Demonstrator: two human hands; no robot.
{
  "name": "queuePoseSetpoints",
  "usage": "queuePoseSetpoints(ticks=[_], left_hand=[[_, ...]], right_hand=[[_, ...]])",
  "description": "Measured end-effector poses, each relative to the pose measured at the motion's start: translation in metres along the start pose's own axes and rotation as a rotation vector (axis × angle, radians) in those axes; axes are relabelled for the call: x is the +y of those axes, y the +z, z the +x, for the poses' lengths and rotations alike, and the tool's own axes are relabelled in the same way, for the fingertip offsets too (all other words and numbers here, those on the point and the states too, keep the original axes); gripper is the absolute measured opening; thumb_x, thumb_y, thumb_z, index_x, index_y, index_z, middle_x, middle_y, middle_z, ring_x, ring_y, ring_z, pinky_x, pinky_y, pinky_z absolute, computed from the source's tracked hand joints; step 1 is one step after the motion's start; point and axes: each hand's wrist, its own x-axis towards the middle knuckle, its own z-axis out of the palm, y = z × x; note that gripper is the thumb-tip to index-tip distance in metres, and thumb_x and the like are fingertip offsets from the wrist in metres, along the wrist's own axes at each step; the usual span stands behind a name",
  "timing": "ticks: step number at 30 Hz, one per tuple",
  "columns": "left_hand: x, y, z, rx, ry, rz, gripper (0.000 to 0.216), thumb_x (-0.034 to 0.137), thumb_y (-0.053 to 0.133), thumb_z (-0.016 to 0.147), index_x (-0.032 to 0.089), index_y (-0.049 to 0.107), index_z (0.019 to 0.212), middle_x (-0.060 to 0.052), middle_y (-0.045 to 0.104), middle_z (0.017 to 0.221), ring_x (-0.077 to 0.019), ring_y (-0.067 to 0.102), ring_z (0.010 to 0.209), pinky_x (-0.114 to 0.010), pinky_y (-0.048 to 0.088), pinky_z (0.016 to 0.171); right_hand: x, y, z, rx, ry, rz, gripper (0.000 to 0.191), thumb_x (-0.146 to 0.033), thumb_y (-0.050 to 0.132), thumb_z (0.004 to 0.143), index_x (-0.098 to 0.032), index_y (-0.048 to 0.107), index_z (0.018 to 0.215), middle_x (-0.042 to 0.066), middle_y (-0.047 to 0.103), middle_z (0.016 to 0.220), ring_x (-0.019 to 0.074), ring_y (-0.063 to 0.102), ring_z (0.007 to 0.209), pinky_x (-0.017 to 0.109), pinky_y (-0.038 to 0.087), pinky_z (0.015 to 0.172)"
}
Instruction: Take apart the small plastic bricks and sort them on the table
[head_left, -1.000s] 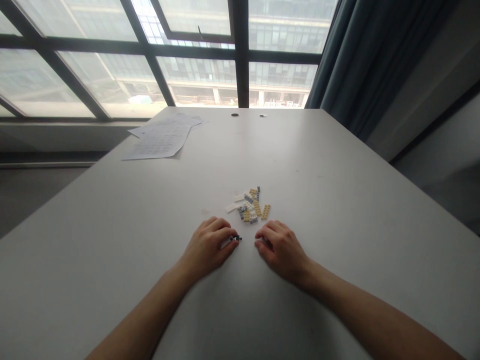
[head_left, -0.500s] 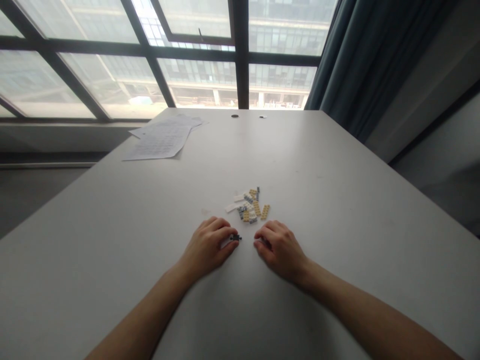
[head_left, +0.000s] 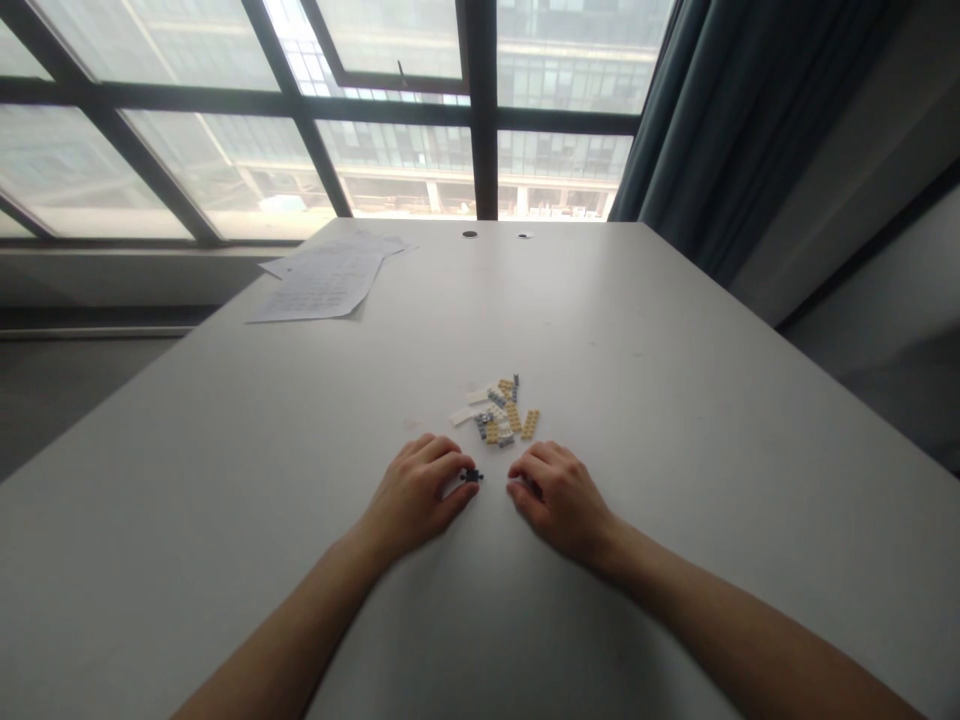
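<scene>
My left hand [head_left: 420, 495] rests on the white table [head_left: 300, 420] with its fingers curled, pinching a small dark building piece [head_left: 471, 476] that sticks out at the fingertips. To its right, a short gap away, my right hand [head_left: 559, 500] lies knuckles up with the fingers curled under; whatever is inside them is hidden. Just beyond both hands sits a small heap of tan, white and grey building pieces [head_left: 501, 410].
Printed paper sheets [head_left: 326, 275] lie at the table's far left near the window. Two small cable holes [head_left: 470, 233] mark the far edge. A dark curtain [head_left: 720, 130] hangs at the right.
</scene>
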Motion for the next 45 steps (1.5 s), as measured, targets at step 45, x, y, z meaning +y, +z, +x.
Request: queuePoseSetpoints(ticks=[45], left_hand=[[0.0001,0.0014,0.0007,-0.013,0.006,0.023,0.015,0.031,0.058,0.086,0.023,0.067,0.095,-0.004,0.063,0.092,-0.0206,0.054,0.088,-0.035,0.045,0.081]], right_hand=[[-0.0014,0.0012,0.0006,-0.022,-0.025,-0.021,0.007,-0.022,0.058,0.087,-0.018,0.064,0.086,0.004,0.063,0.089,0.0182,0.053,0.086,0.032,0.039,0.083]])
